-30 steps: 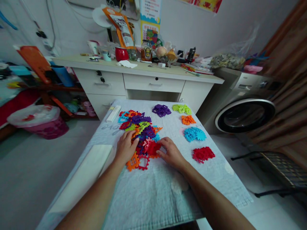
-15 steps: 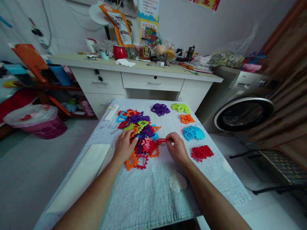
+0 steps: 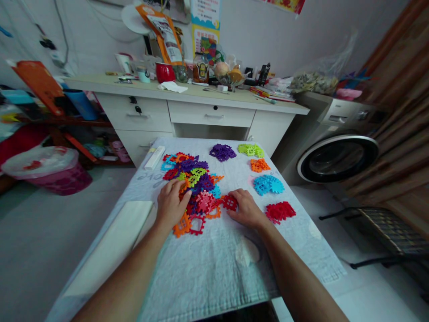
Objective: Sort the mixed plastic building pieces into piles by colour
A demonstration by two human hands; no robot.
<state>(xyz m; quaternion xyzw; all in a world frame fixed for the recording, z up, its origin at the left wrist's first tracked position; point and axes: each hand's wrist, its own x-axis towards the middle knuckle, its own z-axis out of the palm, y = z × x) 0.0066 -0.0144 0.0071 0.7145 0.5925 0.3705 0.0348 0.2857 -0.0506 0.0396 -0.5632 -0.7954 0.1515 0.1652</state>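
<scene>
A mixed heap of coloured plastic grid tiles (image 3: 196, 183) lies in the middle of a cloth-covered table (image 3: 214, 264). My left hand (image 3: 172, 203) rests flat on the heap's near left edge, fingers spread over orange and red tiles. My right hand (image 3: 246, 206) lies at the heap's right side, its fingers pinched on a red tile (image 3: 229, 202) that rests on the cloth. Sorted piles sit to the right: purple (image 3: 222, 152), green (image 3: 252, 150), orange (image 3: 259, 165), blue (image 3: 268, 184) and red (image 3: 280, 211).
A white desk (image 3: 187, 105) crowded with jars, cups and packets stands behind the table. A washing machine (image 3: 337, 152) is at the right, a pink bin (image 3: 50, 172) at the left. A white folded sheet (image 3: 110, 248) and a white tube (image 3: 154, 157) lie on the table's left side.
My right hand picked a red tile out of the heap, lifted it, and has now lowered it onto the cloth beside the heap. My left hand stayed on the heap.
</scene>
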